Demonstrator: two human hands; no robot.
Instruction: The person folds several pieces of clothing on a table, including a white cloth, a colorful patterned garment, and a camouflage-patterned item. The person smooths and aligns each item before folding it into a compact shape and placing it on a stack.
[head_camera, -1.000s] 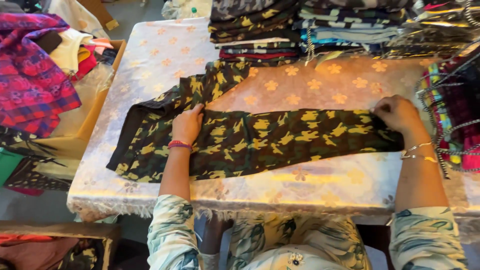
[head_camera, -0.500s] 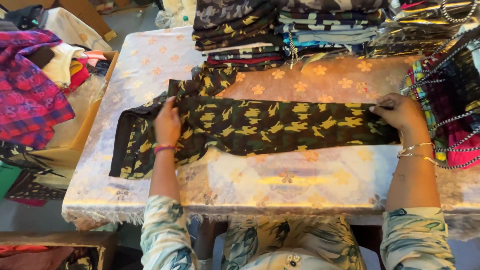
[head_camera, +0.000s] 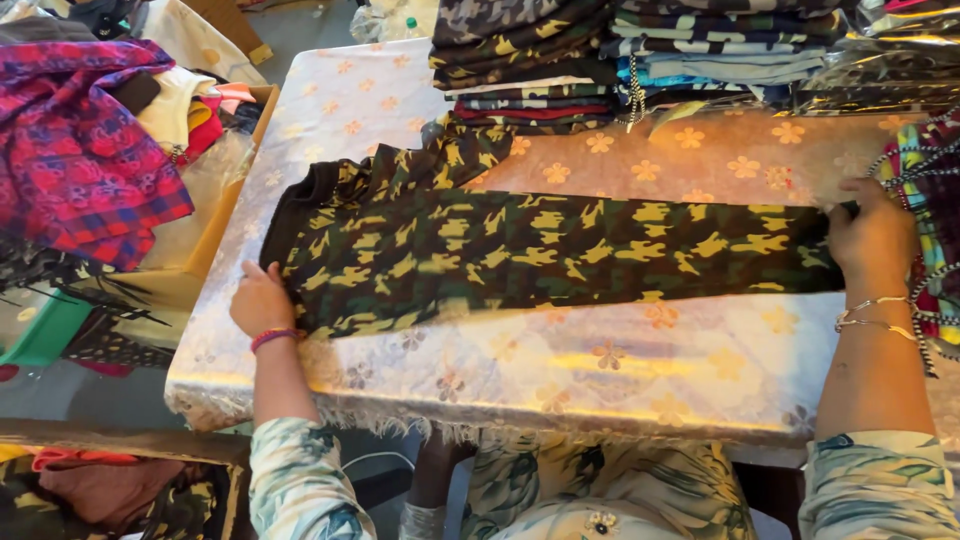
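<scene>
Pinning opposite ends of a dark green, black and yellow camouflage-print cotton garment (head_camera: 540, 250), laid lengthwise as a long folded band across the tabletop. Left hand (head_camera: 262, 300), wearing a pink thread wristband (head_camera: 276, 338), set palm down with fingers spread on the lower left corner of the fabric; no pinch visible, apparently pressing to keep that end flat and square. Right hand (head_camera: 872, 235), with thin silver bangles (head_camera: 880, 312) at the wrist, curled over the far right end of the band, fingers seemingly closed on the edge, though the grip itself is hidden beneath the knuckles. Hands well apart, at the full length of the cloth, presumably to hold the fold taut and free of wrinkles. One sleeve-like flap (head_camera: 450, 160) angled up from the upper left of the band toward the stacks, not yet tucked in.

Beneath: glossy white and gold table cover with a pale flower pattern and a fringed front edge (head_camera: 560, 370), offering a smooth surface for sliding cloth. Behind, along the far edge: neat pile of folded camouflage garments (head_camera: 520, 50) and a second pile of folded striped and blue pieces (head_camera: 720, 50), kept clear of the working strip. Right margin: multicoloured striped fabric with cords (head_camera: 935, 220), just beside the right hand. Left of table: open cardboard box (head_camera: 225, 215) holding loose clothing, including a magenta and blue checked cloth (head_camera: 80, 140).
</scene>
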